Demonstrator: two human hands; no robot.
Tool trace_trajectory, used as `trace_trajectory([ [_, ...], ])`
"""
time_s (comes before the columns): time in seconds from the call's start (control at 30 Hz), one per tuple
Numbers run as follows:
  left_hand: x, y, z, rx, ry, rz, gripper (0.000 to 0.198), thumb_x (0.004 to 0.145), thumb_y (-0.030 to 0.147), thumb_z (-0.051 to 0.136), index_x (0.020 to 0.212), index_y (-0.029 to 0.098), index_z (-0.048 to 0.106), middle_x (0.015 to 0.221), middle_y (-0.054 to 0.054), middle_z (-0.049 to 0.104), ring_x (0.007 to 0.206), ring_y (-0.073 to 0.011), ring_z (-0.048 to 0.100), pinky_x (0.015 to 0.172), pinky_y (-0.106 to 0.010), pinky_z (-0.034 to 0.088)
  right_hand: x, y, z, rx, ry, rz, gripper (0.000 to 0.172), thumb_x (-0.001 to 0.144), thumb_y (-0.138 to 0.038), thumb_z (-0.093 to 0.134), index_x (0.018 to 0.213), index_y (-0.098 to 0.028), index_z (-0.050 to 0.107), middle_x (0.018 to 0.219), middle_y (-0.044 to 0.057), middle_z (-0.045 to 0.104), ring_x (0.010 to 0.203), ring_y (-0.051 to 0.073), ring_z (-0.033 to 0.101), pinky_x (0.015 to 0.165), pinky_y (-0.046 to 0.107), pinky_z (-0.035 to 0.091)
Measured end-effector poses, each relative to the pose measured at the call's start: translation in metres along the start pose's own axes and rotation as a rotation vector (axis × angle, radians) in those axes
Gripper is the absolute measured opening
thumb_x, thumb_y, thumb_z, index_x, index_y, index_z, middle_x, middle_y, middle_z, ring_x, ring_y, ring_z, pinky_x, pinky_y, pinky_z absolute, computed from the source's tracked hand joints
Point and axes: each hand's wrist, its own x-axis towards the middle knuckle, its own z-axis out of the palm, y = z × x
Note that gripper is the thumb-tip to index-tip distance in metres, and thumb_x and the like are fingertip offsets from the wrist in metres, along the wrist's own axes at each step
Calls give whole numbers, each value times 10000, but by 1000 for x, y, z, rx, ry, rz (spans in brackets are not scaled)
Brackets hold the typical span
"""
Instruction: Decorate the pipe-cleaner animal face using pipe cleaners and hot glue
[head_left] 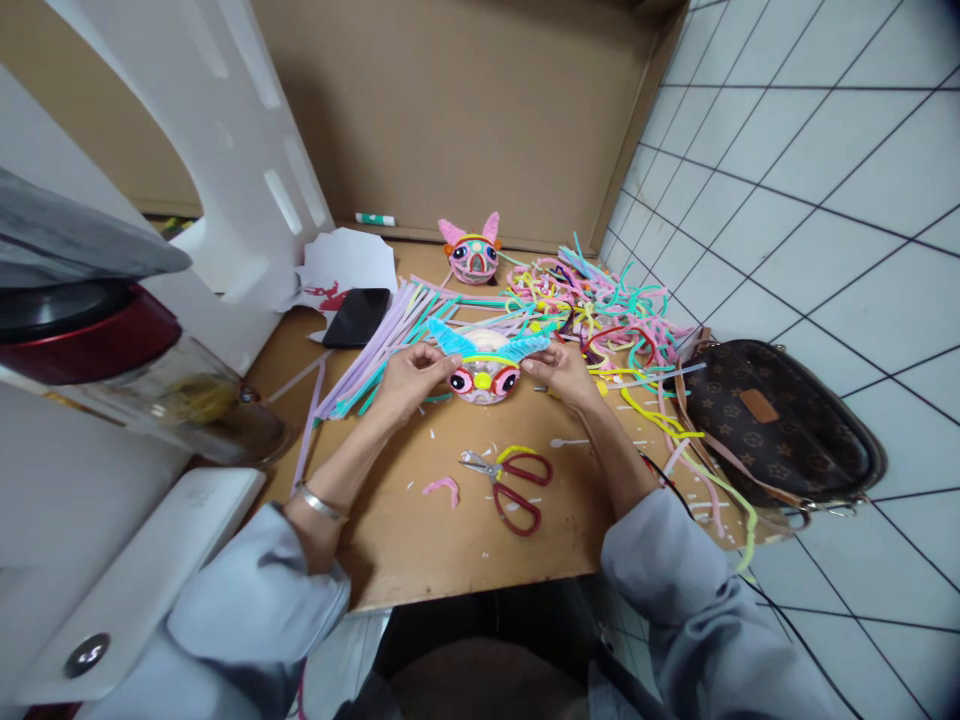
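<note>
We hold a small craft animal head (485, 372) with blue pipe-cleaner ears, big round eyes and a yellow nose, resting on the brown cardboard table (420, 540) near its middle. Our left hand (409, 380) pinches the left blue ear between thumb and fingertips, fingers curled close; our right hand (562, 375) grips the right ear the same way. Both forearms reach in from the near edge, sleeves pale blue, a silver bangle (319, 503) on the left wrist.

Just toward the near edge lie red-handled scissors (510, 482) with a short pink pipe-cleaner scrap (442, 487) beside them. Straight pipe cleaners (375, 360) fan out left of the head, and a tangled, many-coloured heap (600, 300) fills the far right corner. A finished pink-eared head (472, 252) sits at the far edge by the cardboard wall. A black phone (356, 316) lies toward the far left. A brown patterned handbag (780, 420) sits off the right edge on white floor tiles (825, 180).
</note>
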Motion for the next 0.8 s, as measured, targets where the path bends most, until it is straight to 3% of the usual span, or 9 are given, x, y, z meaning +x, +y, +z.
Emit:
trace_trajectory([
  [0.3, -1, 0, 2, -17, 23, -5, 366, 535, 430, 844, 582, 181, 581, 589, 10, 624, 562, -107, 524, 552, -234, 407, 1, 2, 4, 9, 60, 51, 375, 451, -362, 922, 707, -212, 694, 758, 23, 765, 746, 202, 703, 747, 340, 559],
  [0.8, -2, -3, 4, -19, -4, 36, 368, 579, 427, 835, 614, 187, 559, 628, -1, 643, 583, -123, 562, 546, -242, 446, -1, -2, 9, -15, 66, 1, 393, 467, -358, 884, 773, -217, 681, 782, 16, 752, 765, 202, 688, 794, 356, 564],
])
